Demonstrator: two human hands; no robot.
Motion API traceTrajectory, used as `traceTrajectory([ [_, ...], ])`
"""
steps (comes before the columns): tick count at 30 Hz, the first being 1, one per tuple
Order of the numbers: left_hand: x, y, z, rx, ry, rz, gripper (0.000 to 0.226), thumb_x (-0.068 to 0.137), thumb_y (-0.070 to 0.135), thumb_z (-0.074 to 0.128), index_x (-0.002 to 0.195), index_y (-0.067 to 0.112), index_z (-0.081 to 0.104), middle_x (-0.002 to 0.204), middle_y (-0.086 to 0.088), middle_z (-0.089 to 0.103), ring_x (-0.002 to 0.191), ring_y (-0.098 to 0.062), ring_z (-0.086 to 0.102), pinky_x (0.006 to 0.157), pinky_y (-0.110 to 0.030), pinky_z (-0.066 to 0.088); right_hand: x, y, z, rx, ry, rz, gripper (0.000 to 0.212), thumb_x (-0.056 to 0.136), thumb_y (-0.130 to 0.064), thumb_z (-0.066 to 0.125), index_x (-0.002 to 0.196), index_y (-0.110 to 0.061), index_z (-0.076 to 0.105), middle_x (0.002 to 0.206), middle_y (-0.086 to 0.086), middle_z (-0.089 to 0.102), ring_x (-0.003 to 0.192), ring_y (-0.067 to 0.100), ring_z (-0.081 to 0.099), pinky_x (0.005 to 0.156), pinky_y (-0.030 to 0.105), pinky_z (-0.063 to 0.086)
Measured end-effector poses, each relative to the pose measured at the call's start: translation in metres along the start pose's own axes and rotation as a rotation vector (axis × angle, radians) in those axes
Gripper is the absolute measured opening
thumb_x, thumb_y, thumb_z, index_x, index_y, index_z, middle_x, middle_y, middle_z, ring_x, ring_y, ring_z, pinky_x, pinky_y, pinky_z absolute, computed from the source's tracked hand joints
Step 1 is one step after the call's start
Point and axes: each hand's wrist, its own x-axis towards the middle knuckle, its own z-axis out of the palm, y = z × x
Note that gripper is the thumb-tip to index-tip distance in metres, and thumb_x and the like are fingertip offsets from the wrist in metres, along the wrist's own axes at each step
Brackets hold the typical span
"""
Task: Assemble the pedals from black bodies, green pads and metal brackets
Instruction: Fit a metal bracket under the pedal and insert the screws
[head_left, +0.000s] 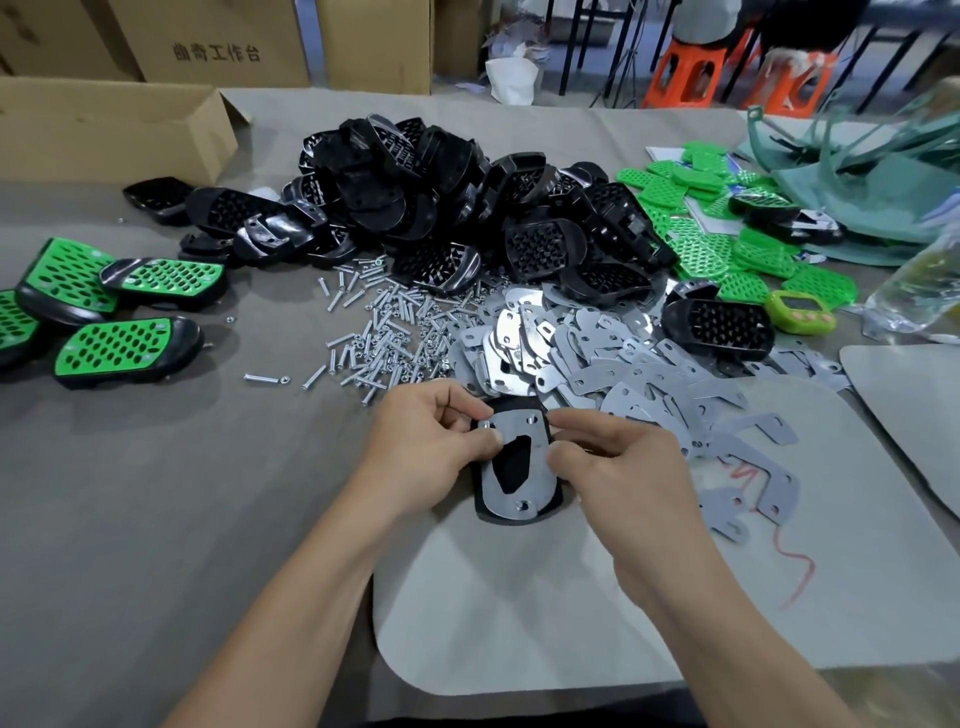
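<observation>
A black pedal body (488, 506) lies underside up at the table's middle with a metal bracket (519, 483) laid flat on it. My left hand (431, 447) grips its left edge, thumb and fingers by a small nut at the bracket's upper left hole. My right hand (618, 467) holds the right edge, fingertips curled onto the bracket. Behind them lie a heap of black bodies (441, 202), loose metal brackets (623, 374), a scatter of screws (384, 327) and green pads (711, 244) at the right.
Several finished pedals with green pads (114, 343) lie at the left. A cardboard box (104, 124) stands at the back left. A green timer (800, 310) and a clear plastic bag (919, 291) sit at the right, orange stools (691, 73) beyond the table.
</observation>
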Motion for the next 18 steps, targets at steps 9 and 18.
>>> traceTrajectory([
  [9, -0.0060, -0.0016, -0.0009, -0.106, 0.052, 0.058, 0.025, 0.071, -0.006, 0.089, 0.072, 0.005, 0.066, 0.045, 0.008, 0.046, 0.039, -0.005, 0.042, 0.045, -0.015, 0.041, 0.0017, -0.0022, 0.0088, 0.131, 0.067, -0.127, 0.042, 0.071, -0.001, 0.078, 0.085, -0.040, 0.079, 0.082, -0.018, 0.077, 0.087, -0.003, 0.073, 0.078, 0.022, 0.054],
  [18, -0.0074, -0.0047, 0.0001, -0.072, 0.070, 0.071, 0.026, 0.069, 0.003, 0.093, 0.069, 0.011, 0.068, 0.047, 0.008, 0.043, 0.043, -0.010, 0.034, 0.045, -0.018, 0.033, 0.0027, 0.0051, 0.0088, 0.253, 0.060, -0.012, 0.028, 0.076, 0.003, 0.077, 0.084, -0.023, 0.080, 0.081, -0.008, 0.078, 0.079, 0.007, 0.074, 0.070, 0.023, 0.051],
])
